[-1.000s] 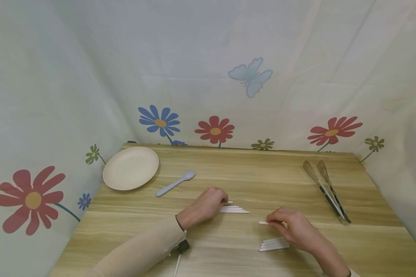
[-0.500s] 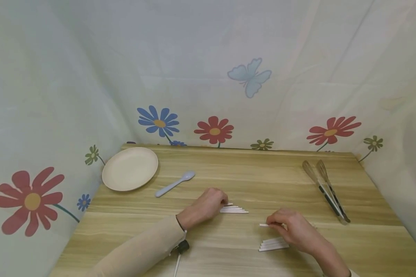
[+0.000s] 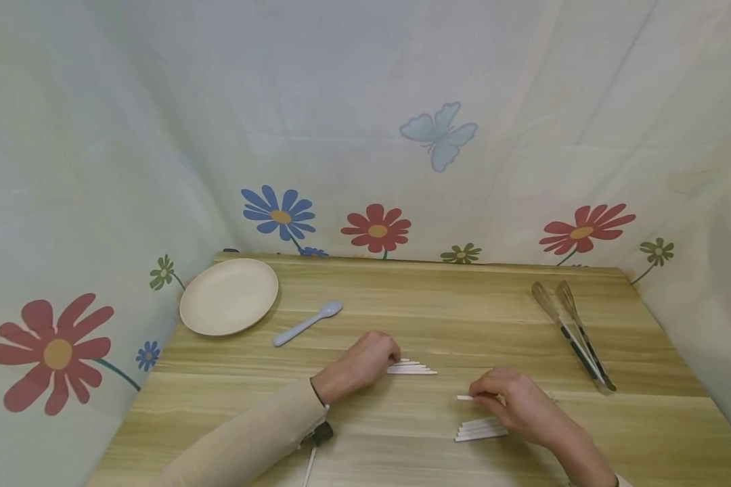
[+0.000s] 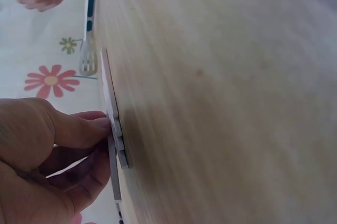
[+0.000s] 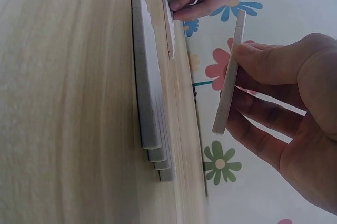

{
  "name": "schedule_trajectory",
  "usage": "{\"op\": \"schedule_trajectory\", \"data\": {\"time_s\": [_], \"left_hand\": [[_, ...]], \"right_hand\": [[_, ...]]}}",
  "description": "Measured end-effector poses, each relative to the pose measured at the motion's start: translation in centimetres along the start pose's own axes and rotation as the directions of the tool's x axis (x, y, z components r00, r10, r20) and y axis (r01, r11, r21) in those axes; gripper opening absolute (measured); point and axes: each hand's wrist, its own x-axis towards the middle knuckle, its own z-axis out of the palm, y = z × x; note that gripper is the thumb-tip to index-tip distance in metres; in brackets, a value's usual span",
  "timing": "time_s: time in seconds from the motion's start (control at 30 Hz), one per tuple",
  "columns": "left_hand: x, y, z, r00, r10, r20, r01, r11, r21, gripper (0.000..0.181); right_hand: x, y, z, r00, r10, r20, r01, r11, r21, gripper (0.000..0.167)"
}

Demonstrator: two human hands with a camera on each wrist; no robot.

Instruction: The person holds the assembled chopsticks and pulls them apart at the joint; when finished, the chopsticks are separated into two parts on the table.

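My left hand (image 3: 365,357) pinches a slim white stick (image 4: 114,176) between thumb and fingers. That stick lies at the far side of a staggered row of white sticks (image 3: 411,368) on the table; the fingers hide part of it. My right hand (image 3: 518,404) holds another square-edged white stick (image 5: 230,74) by thumb and fingertips, raised above the table. Below and nearer lies a second group of white sticks (image 3: 480,429), side by side with uneven ends, partly behind the right hand in the head view.
A round cream plate (image 3: 228,297) sits at the back left of the wooden table (image 3: 402,297). Beside it lies a pale blue spoon (image 3: 307,323). Metal tongs (image 3: 575,338) lie spread at the right. Flower-printed curtains (image 3: 365,135) enclose the table's back and sides.
The stick in my left fingers has come slightly nearer, closer against its row. My right hand has sunk a little with its stick. Plate, spoon and tongs stay in place.
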Motion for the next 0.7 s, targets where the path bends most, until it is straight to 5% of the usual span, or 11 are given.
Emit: {"op": "schedule_trajectory", "data": {"time_s": [0.7], "left_hand": [[-0.09,0.21,-0.01,1.0,-0.002,0.015,0.002,1.0,0.026,0.015]], "right_hand": [[-0.73,0.21,0.15,0.998,0.001,0.067,0.004,0.996,-0.084,0.021]]}}
